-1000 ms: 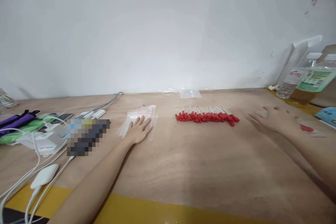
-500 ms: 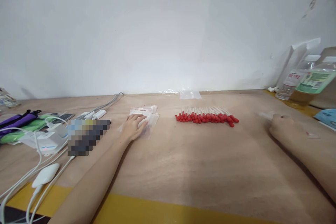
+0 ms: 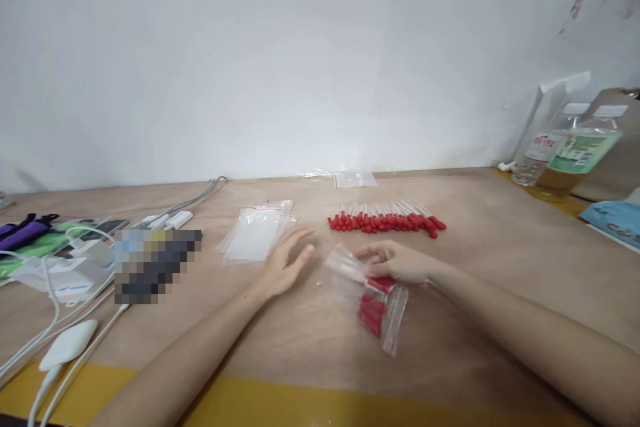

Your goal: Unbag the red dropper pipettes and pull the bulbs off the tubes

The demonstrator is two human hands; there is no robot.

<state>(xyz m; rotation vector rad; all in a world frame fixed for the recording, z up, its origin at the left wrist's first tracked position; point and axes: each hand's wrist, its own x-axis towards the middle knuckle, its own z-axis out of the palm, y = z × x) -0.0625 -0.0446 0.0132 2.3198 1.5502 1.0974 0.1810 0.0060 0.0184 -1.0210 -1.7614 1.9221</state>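
Observation:
My right hand (image 3: 397,261) grips a clear zip bag (image 3: 370,293) that holds several red-bulbed droppers, low over the middle of the table. My left hand (image 3: 286,263) hovers open just left of that bag, fingers stretched toward it and holding nothing. A stack of empty clear zip bags (image 3: 255,237) lies just beyond the left hand. A row of loose red-bulbed droppers (image 3: 385,219) lies behind the right hand. The tan table (image 3: 480,267) carries everything.
Chargers, white cables and a white adapter (image 3: 67,343) crowd the left side, beside a blurred dark object (image 3: 155,263). Another clear bag (image 3: 354,178) lies by the wall. Plastic bottles (image 3: 565,147) and a blue pack (image 3: 613,220) stand at the right.
My right hand came in from the far right to the table's middle, holding a bag of droppers. My left hand left the stack of empty bags and moved right, opening out.

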